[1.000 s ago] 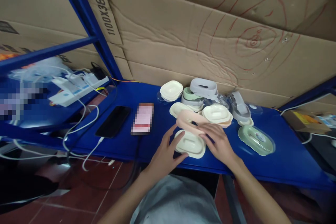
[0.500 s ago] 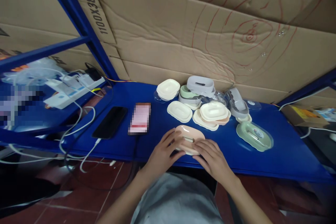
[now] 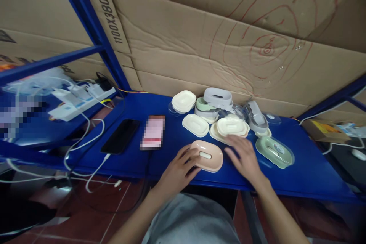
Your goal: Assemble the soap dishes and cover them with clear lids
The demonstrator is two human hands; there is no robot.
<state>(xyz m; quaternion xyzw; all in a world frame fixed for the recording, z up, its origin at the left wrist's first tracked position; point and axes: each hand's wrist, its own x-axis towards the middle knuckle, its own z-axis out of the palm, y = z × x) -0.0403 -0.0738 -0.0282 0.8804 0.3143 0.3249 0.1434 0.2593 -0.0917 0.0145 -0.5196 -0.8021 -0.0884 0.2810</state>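
A peach-pink soap dish (image 3: 213, 162) with a slot in its middle sits near the table's front edge, a cream rim showing under it. My left hand (image 3: 184, 164) grips its left end, fingers over the rim and thumb at the near side. Off to the dish's right, my right hand (image 3: 241, 154) is open and holds nothing, its fingertips by the front of a cream dish (image 3: 231, 126) stacked on peach and cream pieces. Left of that stack lies a cream oval tray (image 3: 196, 125). A green soap dish with a clear cover (image 3: 275, 151) is to the right.
Grey dishes (image 3: 217, 97) and cream dishes (image 3: 183, 101) are piled at the back against a cardboard wall (image 3: 171, 38). On the left lie a black phone (image 3: 120, 136), a second phone with a blurred screen (image 3: 153, 132), cables and a power strip (image 3: 82, 101).
My right hand has let go of the pink soap dish and moved right and up to the cream stack. My left hand stays on the dish. The view has shifted slightly.
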